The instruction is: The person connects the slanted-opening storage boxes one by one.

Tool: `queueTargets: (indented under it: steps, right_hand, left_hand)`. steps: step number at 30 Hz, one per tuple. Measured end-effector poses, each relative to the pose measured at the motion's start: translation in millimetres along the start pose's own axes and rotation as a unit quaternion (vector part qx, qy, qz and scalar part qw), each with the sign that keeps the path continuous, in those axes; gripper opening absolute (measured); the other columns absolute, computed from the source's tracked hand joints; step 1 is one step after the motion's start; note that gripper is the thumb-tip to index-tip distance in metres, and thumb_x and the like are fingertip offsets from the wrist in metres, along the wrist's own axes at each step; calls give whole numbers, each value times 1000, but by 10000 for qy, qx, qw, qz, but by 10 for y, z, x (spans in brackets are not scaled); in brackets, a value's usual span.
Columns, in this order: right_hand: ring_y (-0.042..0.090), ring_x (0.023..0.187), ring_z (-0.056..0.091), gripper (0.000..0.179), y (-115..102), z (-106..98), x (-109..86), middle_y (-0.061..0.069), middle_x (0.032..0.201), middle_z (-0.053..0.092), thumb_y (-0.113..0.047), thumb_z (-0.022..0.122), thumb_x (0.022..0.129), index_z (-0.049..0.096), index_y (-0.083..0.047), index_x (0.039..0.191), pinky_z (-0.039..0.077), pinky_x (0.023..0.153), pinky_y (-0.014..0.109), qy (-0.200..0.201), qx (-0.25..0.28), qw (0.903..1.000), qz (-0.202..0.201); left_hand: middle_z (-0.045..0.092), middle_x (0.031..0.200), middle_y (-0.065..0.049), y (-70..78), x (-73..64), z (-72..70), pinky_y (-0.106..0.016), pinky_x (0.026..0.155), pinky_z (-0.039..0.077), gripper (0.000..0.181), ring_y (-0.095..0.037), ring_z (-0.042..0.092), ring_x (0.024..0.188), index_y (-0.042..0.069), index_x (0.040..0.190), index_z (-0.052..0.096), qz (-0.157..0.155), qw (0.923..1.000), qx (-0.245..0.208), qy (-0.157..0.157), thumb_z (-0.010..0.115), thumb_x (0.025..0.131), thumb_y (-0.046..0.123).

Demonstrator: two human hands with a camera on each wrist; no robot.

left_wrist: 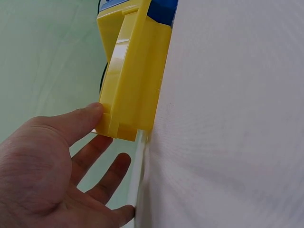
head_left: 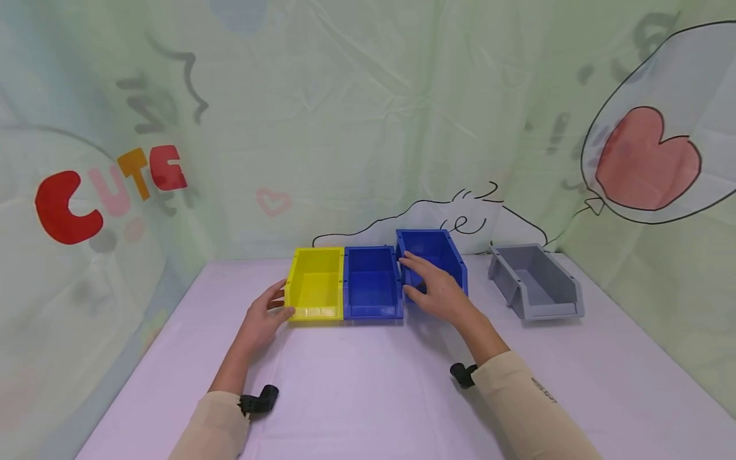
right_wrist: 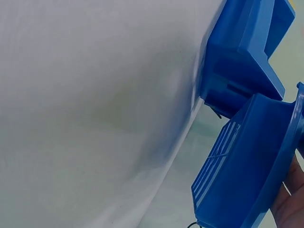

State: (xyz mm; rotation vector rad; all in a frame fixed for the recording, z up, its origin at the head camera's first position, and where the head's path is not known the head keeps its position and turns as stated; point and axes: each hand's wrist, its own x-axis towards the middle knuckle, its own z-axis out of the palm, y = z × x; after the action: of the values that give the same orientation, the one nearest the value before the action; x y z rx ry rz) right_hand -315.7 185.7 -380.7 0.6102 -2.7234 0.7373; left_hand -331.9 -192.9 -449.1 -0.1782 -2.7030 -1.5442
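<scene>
A yellow storage bin (head_left: pixel 315 291) stands on the left, side by side with a blue bin (head_left: pixel 372 291). My left hand (head_left: pixel 263 322) is at the yellow bin's left side. In the left wrist view its thumb (left_wrist: pixel 92 111) touches the front corner, and the other fingers are spread, loosely bent. My right hand (head_left: pixel 439 291) holds a second blue bin (head_left: pixel 428 244) at its left wall. The right wrist view shows this held bin (right_wrist: pixel 256 156) raised and tilted beside the standing blue one (right_wrist: pixel 232 61); the right fingertips are mostly hidden there.
A grey bin (head_left: pixel 535 281) stands apart on the right. The white-covered table (head_left: pixel 356 390) reaches back to a printed curtain (head_left: pixel 345 128) with letters, hearts and a balloon. Wrist cameras (head_left: pixel 261 399) are strapped at both cuffs.
</scene>
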Motion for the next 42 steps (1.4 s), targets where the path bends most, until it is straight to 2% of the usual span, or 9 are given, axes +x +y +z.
queueTargets:
  steps: [8, 13, 17, 19, 24, 27, 30, 34, 42]
  right_hand:
    - [42, 140, 52, 61, 44, 54, -21, 11, 168, 35, -17, 66, 100, 44, -8, 157, 50, 105, 58, -201, -185, 9996, -32]
    - [41, 134, 57, 62, 39, 52, -24, 12, 168, 35, -17, 66, 100, 44, -7, 157, 53, 90, 49, -225, -222, 9995, -53]
    - [34, 99, 68, 62, 33, 57, -20, 13, 167, 36, -16, 67, 99, 45, -6, 156, 47, 72, 38, -280, -187, 9994, -44]
    - [31, 93, 67, 61, 40, 66, -22, 13, 167, 36, -16, 67, 99, 46, -6, 155, 44, 69, 36, -291, -199, 9994, -32]
    - [35, 114, 67, 61, 57, 78, -33, 12, 167, 36, -17, 67, 99, 46, -7, 156, 48, 79, 40, -311, -216, 9993, -33]
    - [37, 119, 66, 62, 68, 82, -34, 12, 167, 35, -17, 67, 100, 45, -8, 156, 51, 83, 45, -296, -200, 9994, -9]
    - [41, 129, 61, 62, 89, 95, -25, 11, 168, 34, -17, 67, 100, 44, -9, 157, 54, 95, 52, -335, -176, 9993, 9]
    - [44, 145, 44, 63, 111, 122, -21, 12, 169, 32, -18, 66, 101, 43, -9, 158, 44, 113, 61, -541, -156, 9984, 57]
    - [44, 150, 36, 65, 97, 144, -36, 12, 169, 30, -17, 67, 100, 41, -9, 159, 38, 118, 61, -869, -88, 9958, 283]
  left_hand:
    - [46, 158, -16, -1, 6, 16, -56, 114, 45, 71, -40, 47, 142, 22, 163, 33, -60, 10000, -60, -12, 67, 100, 16]
    - [46, 158, -16, -8, 14, 14, -57, 115, 45, 71, -40, 48, 142, 22, 163, 33, -26, 10000, -51, 4, 66, 100, 17]
    - [46, 157, -18, -12, 8, 9, -57, 114, 45, 71, -41, 48, 141, 20, 163, 33, 19, 10000, -68, -5, 67, 100, 17]
    - [46, 157, -18, -7, 2, 7, -57, 114, 45, 71, -41, 48, 142, 21, 163, 33, 10, 10000, -72, -25, 67, 100, 18]
    - [45, 158, -17, 15, -10, 0, -59, 116, 43, 71, -40, 45, 144, 22, 163, 33, -54, 10000, -24, -16, 67, 100, 19]
    - [45, 159, -15, 26, -8, -4, -59, 117, 41, 71, -39, 44, 146, 24, 163, 33, -85, 10000, -2, 3, 67, 101, 19]
    - [45, 159, -15, 26, -7, -6, -60, 118, 40, 71, -38, 43, 146, 24, 163, 32, -102, 9999, 67, 0, 66, 101, 20]
    - [44, 159, -15, 16, -6, -2, -61, 118, 39, 71, -39, 42, 146, 23, 163, 33, -125, 9999, 89, 16, 66, 101, 20]
    - [44, 160, -14, -3, 0, -16, -60, 118, 39, 72, -39, 42, 147, 24, 163, 32, -109, 9998, 159, -36, 67, 101, 23]
